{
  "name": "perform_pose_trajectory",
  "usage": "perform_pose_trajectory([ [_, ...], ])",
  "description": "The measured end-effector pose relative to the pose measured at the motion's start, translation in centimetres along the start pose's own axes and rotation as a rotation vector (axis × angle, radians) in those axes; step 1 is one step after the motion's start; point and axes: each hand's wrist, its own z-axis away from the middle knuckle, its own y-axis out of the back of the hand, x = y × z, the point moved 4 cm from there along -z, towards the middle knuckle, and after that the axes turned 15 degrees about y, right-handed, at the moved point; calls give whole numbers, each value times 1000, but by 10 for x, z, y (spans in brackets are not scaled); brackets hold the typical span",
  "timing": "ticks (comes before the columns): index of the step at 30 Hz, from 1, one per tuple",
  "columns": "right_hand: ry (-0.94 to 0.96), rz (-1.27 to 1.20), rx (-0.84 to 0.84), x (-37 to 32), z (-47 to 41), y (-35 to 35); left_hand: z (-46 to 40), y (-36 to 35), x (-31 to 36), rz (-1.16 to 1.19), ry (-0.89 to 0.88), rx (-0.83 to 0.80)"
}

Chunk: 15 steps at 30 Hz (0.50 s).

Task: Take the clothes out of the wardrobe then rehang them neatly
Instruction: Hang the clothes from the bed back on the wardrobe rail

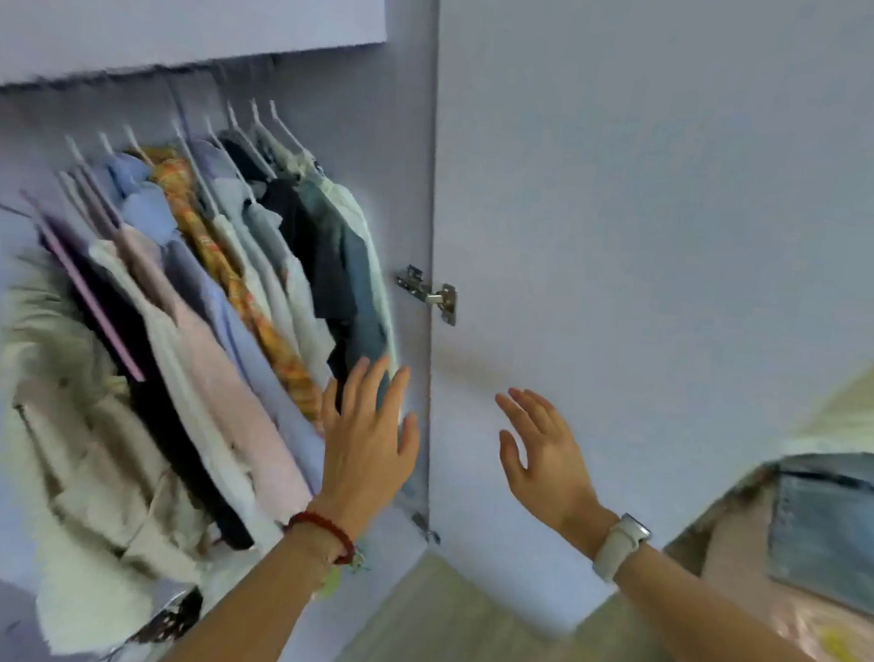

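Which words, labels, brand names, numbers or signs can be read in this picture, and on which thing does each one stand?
None can be read.
The white watch on the right wrist: its face is turned away.
The black patterned cloth at the bottom of the pale lilac wardrobe: pale marks, too blurred to tell whether they are letters.
The hanging clothes, the folded blue denim piece and the metal door hinge: no text shows.

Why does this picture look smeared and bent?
Head view: motion blur smears the hanging clothes and the left hand; the hinge stays fairly sharp. The wide lens tilts the wardrobe door. Light is soft, without glare.
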Motion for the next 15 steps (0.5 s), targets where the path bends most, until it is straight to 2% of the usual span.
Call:
perform_pose_trajectory([
  [6, -388, 103, -76, 91, 159, 69, 69, -98, 139, 119, -369, -387],
  [11, -607, 178, -32, 152, 264, 132, 129, -149, 254, 236, -600, -572],
  [15, -773, 242, 22, 199, 328, 176, 172, -186, 341, 271, -751, -651],
])
